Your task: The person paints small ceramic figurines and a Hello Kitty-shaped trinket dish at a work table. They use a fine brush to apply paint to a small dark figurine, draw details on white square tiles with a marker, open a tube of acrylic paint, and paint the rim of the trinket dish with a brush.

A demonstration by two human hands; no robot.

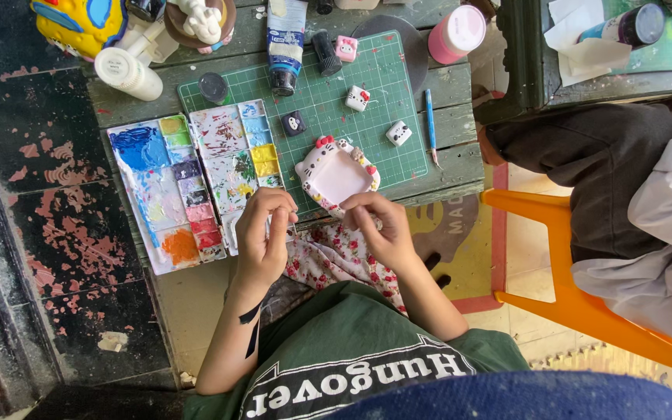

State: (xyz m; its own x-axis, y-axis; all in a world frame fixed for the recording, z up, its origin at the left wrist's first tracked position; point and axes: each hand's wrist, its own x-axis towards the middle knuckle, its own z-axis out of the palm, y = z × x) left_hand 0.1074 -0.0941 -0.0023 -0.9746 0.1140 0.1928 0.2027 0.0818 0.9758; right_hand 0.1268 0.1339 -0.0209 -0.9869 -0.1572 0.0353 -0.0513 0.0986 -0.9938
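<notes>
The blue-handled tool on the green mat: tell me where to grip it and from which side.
Grip the blue-handled tool at mid-handle with the fingers, coming from above. It lies flat along the green cutting mat's right edge, its sides open; the small white cube sits just left, so a pinch from above looks safest.

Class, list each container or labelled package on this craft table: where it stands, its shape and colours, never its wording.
Paint tube: top of green mat, blue-and-white, black cap.
Pink jar: right of mat, round, white lid.
White bottle: upper left, lying down.
Small dark pot: mat's left corner, round.
Dark bottle: far right table, on white paper.
</notes>
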